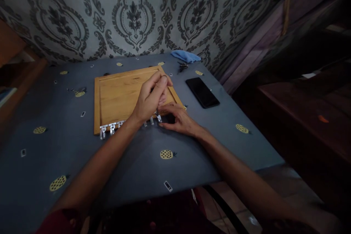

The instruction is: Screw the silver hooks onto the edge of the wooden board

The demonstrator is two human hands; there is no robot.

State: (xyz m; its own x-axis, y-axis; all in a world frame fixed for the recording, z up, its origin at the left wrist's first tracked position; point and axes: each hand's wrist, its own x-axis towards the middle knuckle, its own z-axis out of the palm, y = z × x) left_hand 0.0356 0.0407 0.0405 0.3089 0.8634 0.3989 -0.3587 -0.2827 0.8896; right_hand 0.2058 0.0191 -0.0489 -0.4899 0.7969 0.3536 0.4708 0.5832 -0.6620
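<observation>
A framed wooden board lies flat on the table, with a row of silver metal hooks along its near edge. My left hand is closed in a fist above the right part of that edge. Below the fist shows a bit of a thin-shafted tool; its upper part is hidden in my fingers. Low at the board's near right corner, my right hand has thumb and fingers around the rightmost metal hook. My left forearm covers the middle of the hook row.
A black phone lies right of the board. Behind it are a small dark object and a blue cloth. Small metal bits lie left of the board. The blue tablecloth has a pineapple print, and a patterned curtain hangs behind.
</observation>
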